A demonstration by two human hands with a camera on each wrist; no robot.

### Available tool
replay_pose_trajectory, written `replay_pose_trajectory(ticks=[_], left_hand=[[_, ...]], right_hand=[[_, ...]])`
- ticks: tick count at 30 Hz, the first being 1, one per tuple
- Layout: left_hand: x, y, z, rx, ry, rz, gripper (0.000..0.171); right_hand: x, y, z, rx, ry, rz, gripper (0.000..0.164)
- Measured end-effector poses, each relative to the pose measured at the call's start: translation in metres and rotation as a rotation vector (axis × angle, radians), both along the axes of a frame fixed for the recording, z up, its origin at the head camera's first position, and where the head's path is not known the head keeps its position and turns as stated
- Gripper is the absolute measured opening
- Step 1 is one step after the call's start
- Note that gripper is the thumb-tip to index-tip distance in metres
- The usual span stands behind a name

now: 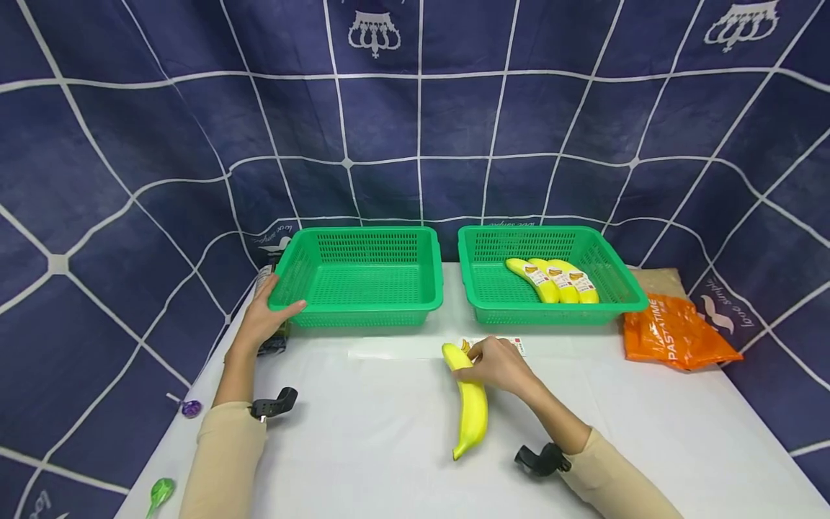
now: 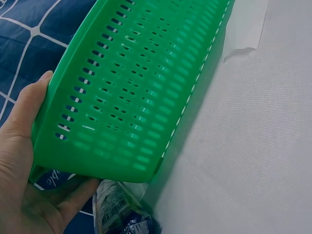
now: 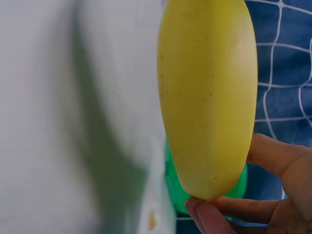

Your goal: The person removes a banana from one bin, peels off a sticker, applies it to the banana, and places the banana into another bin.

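Observation:
My right hand (image 1: 496, 366) pinches a yellow banana (image 1: 473, 414) near its far end, over the front middle of the white table. Close up in the right wrist view, the banana (image 3: 209, 97) fills the middle, fingertips at its blunt end. A label with a banana picture (image 1: 515, 342) lies just behind this hand, partly covered by it. At the left, my left hand (image 1: 262, 317) holds the near left corner of a green basket (image 1: 363, 316) with nothing in it. The left wrist view shows thumb and fingers on either side of the corner of this basket (image 2: 112, 97).
A second green basket (image 1: 538, 315) holds several labelled bananas (image 1: 560, 281). Right of it lies an orange pasta bag (image 1: 674, 331). A pale strip (image 1: 389, 349) lies before the left basket. A dark package (image 2: 122, 209), a purple lollipop (image 1: 191, 409) and a green lollipop (image 1: 162, 491) are at left.

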State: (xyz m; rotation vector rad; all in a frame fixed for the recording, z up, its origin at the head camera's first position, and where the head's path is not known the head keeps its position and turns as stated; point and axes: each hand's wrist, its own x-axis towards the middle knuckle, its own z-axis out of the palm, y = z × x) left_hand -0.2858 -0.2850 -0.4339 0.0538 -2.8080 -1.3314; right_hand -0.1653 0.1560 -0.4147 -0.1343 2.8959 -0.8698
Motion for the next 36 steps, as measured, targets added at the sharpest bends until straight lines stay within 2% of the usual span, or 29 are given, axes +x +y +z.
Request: replay_pose_trajectory(ticks=[8,12,17,27,33,36], left_hand=[[-0.001,0.0,0.0,0.002,0.002,-0.004,0.106],[-0.003,0.002,0.0,-0.014,0.006,-0.002,0.105],[-0.001,0.001,-0.002,-0.004,0.046,0.016,0.101],[0.003,0.001,-0.006,-0.012,0.102,0.054,0.101],[0.013,0.009,0.006,-0.116,0.116,0.105,0.101],[0.023,0.023,0.016,-0.191,0.175,0.146,0.096]], right_hand=[[0.005,0.003,-0.027,-0.004,-0.039,-0.021,0.031],[0.006,0.005,-0.035,-0.022,-0.058,-0.051,0.036],[0.007,0.007,-0.037,-0.043,-0.112,-0.07,0.045],[0.006,0.007,-0.035,-0.046,-0.128,-0.064,0.041],[0.006,0.006,-0.036,-0.053,-0.134,-0.07,0.041],[0.006,0.007,-0.035,-0.055,-0.138,-0.073,0.041]])
